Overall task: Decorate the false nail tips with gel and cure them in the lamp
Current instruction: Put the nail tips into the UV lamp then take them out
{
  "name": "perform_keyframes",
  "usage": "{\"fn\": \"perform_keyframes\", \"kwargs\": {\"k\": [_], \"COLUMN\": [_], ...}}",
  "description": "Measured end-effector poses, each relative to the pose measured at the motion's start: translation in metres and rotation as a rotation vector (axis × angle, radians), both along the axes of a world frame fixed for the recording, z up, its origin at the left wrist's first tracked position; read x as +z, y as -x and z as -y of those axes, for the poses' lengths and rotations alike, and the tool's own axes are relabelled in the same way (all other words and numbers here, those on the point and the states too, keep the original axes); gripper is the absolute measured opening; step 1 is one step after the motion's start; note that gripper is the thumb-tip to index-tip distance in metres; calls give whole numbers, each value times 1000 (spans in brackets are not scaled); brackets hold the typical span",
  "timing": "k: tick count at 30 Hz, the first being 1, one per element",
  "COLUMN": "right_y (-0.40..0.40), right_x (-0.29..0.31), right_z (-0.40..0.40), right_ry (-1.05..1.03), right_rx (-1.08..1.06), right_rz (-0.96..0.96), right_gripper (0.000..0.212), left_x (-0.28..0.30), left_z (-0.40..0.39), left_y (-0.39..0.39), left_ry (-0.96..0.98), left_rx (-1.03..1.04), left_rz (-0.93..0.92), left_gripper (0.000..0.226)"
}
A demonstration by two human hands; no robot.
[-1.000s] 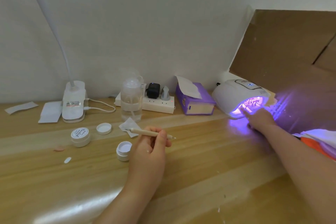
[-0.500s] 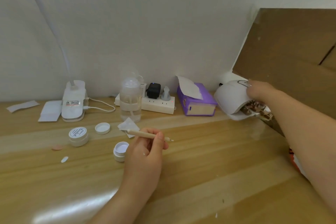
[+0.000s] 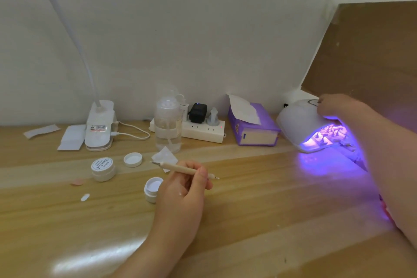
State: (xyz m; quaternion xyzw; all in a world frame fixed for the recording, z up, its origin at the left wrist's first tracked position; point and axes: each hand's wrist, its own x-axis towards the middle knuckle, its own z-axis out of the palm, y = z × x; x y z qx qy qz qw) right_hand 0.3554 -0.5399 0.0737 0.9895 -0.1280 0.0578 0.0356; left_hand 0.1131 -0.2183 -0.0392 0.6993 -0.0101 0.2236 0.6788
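- On the right of the tabletop [image 3: 248,221], the lamp [image 3: 300,122] was lit violet, with the nail tips [image 3: 329,134] inside its mouth; curing appeared under way.
- Right hand [image 3: 334,105] rested on the lamp's top near the button, fingers curled; whether it pressed or gripped could not be told.
- Left hand [image 3: 180,189] pinched a pen [image 3: 180,168] between thumb and fingers, clear of the tabletop, its tip pointing right.
- An open gel pot [image 3: 152,188] stood just beside the left hand, its lid [image 3: 133,159] apart; a second pot [image 3: 103,168] was capped. Judged: decorating was likely paused, not finished.
- A loose tip [image 3: 85,197] lay near the pots, seemingly undecorated.
- The number and finish of the tips in the lamp were lost in glare. The right forearm hid the lamp's far side.
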Motion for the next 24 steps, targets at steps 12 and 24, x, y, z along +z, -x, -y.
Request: {"fn": "perform_keyframes", "kwargs": {"k": [12, 24], "right_y": [99, 235], "right_x": [-23, -11], "right_z": [-57, -218], "right_ry": [-139, -502], "right_rx": [142, 563], "right_rz": [272, 319], "right_gripper": [62, 11], "left_x": [1, 42], "left_z": [1, -55], "left_y": [2, 49], "left_ry": [-105, 82], "left_rx": [48, 221], "left_rz": [-3, 191], "left_gripper": [16, 15]}}
